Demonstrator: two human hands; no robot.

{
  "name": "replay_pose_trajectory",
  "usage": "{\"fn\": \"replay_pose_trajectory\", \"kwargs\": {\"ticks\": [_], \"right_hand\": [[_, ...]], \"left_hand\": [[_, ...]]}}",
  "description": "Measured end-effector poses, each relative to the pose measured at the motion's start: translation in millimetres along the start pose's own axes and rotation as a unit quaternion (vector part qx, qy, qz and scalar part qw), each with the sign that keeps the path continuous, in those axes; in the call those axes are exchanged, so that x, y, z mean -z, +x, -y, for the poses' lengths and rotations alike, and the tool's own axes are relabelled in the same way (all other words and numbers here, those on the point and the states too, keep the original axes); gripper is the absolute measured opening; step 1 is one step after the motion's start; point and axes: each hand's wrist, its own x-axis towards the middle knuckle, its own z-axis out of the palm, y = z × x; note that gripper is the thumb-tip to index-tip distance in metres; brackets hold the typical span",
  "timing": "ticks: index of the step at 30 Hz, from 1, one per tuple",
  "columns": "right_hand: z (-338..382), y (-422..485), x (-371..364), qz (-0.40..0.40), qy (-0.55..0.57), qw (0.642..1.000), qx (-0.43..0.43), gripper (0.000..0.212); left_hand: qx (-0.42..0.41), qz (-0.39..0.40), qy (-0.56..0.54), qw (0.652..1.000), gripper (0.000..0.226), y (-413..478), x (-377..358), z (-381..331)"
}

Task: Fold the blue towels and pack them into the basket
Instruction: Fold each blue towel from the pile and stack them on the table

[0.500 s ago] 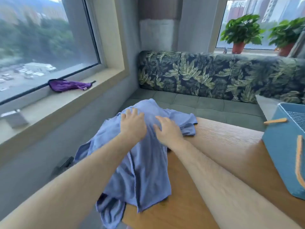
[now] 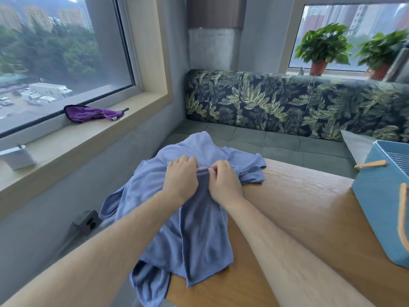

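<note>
The blue towel (image 2: 199, 229) lies crumpled on the counter's (image 2: 298, 207) left corner, partly hanging over the edge, well apart from the blue basket (image 2: 380, 207). The left hand (image 2: 180, 180) and right hand (image 2: 223, 181) sit close together on it, fingers (image 2: 188, 161) curled, pinching a raised fold. A moment ago those fingers lay spread on the cloth.

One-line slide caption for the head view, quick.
Left hand and right hand grip the blue towels heaped on the table corner, basket standing nearby.
</note>
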Motion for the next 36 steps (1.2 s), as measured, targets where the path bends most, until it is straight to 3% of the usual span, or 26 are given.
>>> {"fn": "replay_pose_trajectory", "kwargs": {"ticks": [5, 8, 11, 13, 15, 17, 21, 23, 25, 29, 31, 36], "right_hand": [[-25.5, -56.4, 49.5, -0.068, 0.041, 0.997, 0.024, 0.016], [-57.3, -114.3, 71.1, -0.082, -0.025, 0.996, 0.034, 0.021], [-85.2, -174.7, 93.6, -0.095, -0.186, 0.978, 0.007, 0.022], [-90.9, -208.1, 105.7, -0.051, -0.257, 0.965, -0.002, 0.017], [-94.9, -237.3, 122.4, 0.044, -0.284, 0.957, -0.034, 0.016], [-100.8, -244.6, 135.7, 0.105, -0.28, 0.952, -0.065, 0.027], [-126.9, -210.0, 142.9, 0.032, -0.239, 0.967, -0.084, 0.02], [-141.9, -186.6, 139.9, 0.067, -0.272, 0.95, -0.139, 0.034], [-152.5, -171.9, 133.9, 0.108, -0.288, 0.931, -0.198, 0.042], [-155.1, -175.4, 121.4, 0.092, -0.25, 0.939, -0.217, 0.03], [-155.2, -181.1, 121.4, 0.07, -0.209, 0.953, -0.207, 0.016], [-153.3, -192.0, 141.7, 0.01, -0.016, 0.961, -0.277, 0.023]], "left_hand": [[-0.059, 0.006, -0.144, 0.988, 0.008, -40.8, 0.5, -49.7], [-0.097, 0.045, -0.198, 0.974, 0.015, -77.0, -12.6, -82.4], [-0.128, 0.116, -0.213, 0.962, 0.016, -116.3, -29.8, -119.0], [-0.152, 0.148, -0.204, 0.956, 0.021, -139.1, -34.6, -134.3], [-0.155, 0.188, -0.191, 0.951, 0.022, -159.3, -36.0, -145.7], [-0.116, 0.209, -0.221, 0.946, 0.018, -172.0, -39.9, -146.8], [-0.044, 0.151, -0.207, 0.966, 0.016, -177.8, -41.4, -142.1], [0.013, 0.148, -0.188, 0.971, 0.026, -177.1, -43.4, -135.2], [0.061, 0.195, -0.164, 0.965, 0.045, -177.1, -45.7, -129.0], [0.097, 0.215, -0.172, 0.956, 0.048, -178.4, -46.9, -130.4], [0.092, 0.204, -0.192, 0.955, 0.048, -176.0, -42.4, -138.8], [0.083, 0.226, -0.278, 0.93, 0.041, -166.7, -47.4, -144.5]]}}
